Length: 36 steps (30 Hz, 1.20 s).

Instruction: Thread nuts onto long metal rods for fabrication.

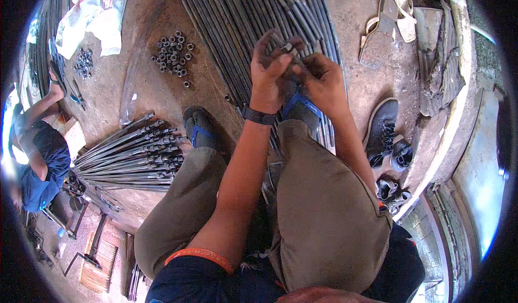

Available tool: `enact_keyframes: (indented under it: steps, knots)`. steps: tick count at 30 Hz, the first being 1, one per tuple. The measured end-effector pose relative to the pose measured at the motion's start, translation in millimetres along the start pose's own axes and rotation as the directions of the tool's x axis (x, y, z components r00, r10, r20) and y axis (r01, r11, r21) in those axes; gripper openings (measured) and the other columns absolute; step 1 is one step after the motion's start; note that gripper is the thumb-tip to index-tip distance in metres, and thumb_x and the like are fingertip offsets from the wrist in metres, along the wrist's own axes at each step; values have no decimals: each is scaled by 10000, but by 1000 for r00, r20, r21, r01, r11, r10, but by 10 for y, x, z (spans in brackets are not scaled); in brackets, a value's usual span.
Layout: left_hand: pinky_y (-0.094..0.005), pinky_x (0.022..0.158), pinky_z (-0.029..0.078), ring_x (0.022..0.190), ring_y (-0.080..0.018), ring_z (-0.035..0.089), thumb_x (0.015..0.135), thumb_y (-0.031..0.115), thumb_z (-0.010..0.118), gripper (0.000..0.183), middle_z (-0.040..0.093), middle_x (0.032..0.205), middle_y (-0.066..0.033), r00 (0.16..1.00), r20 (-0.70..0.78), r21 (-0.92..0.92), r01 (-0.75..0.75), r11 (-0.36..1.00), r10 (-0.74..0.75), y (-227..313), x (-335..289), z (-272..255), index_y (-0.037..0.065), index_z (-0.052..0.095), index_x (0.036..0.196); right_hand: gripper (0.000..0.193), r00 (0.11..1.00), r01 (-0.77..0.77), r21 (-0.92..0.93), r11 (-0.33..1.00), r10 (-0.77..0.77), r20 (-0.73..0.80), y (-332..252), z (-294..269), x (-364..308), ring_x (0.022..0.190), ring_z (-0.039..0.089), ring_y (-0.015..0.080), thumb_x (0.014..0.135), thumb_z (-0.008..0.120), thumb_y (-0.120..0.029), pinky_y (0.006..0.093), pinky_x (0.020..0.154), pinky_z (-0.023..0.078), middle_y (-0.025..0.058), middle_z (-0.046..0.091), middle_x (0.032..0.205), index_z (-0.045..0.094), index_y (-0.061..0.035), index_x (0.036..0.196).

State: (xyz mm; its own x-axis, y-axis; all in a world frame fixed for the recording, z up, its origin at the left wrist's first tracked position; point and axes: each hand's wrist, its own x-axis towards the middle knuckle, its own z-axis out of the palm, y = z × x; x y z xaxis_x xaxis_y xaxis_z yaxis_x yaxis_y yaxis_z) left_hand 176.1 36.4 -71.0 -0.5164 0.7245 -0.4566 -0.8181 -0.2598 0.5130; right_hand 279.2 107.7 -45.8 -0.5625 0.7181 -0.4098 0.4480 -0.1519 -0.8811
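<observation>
Over a bundle of long dark metal rods (216, 30), my two hands meet close together. My left hand (268, 71), with a dark band on its wrist, is closed with thumb and fingers round a small shiny metal nut (288, 48). Beside it my right hand (322, 79) has its fingers curled and pinched; what lies between them is dark and hidden, so I cannot make it out. The rods run under my hands and past my sandalled foot (302, 109). A pile of loose nuts (172, 53) lies on the floor to the left.
Rods with nuts on their ends (135, 157) lie fanned out left of my other foot (200, 130). Farther left sits another person (46, 146), near a second nut pile (83, 63). Sandals (379, 32), a dark shoe (382, 125) and weathered wood (440, 65) are at right.
</observation>
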Motion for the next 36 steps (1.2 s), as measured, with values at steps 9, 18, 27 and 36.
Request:
enact_keyframes:
  steps: [9, 18, 27, 36]
  knots:
    - [-351, 815, 526, 950, -259, 637, 869, 148, 610, 413, 628, 1028, -172, 999, 7, -147, 32, 989, -32, 58, -44, -47, 13, 450, 1225, 200, 997, 77, 83, 994, -75, -16, 21, 122, -44, 637, 542, 166, 817, 699, -142, 321, 617, 449, 133, 619, 704, 616, 35, 861]
    - [-325, 820, 522, 946, -247, 638, 798, -21, 648, 479, 635, 1063, -175, 1000, -18, 300, -14, 954, 20, 114, -71, -150, 2, 449, 1234, 213, 994, 109, -103, 989, -110, -11, 12, 98, -84, 599, 529, 168, 812, 700, -143, 336, 558, 429, 140, 600, 676, 592, 38, 835]
    - [-340, 859, 499, 1012, -252, 613, 815, 40, 644, 462, 609, 1090, -127, 999, 21, 268, -29, 963, 24, 248, -120, -135, 21, 480, 1246, 218, 994, 96, -56, 994, -99, -43, -131, 119, -167, 606, 537, 203, 812, 696, -136, 349, 587, 440, 168, 603, 692, 575, 46, 824]
    - [-335, 859, 499, 1013, -246, 610, 826, 56, 663, 511, 601, 1107, -138, 992, 126, 48, 18, 999, -24, 266, -206, -2, 3, 431, 1278, 223, 995, 76, 12, 997, -75, -62, -173, 112, -226, 616, 545, 222, 806, 698, -138, 356, 598, 437, 185, 594, 693, 577, 47, 830]
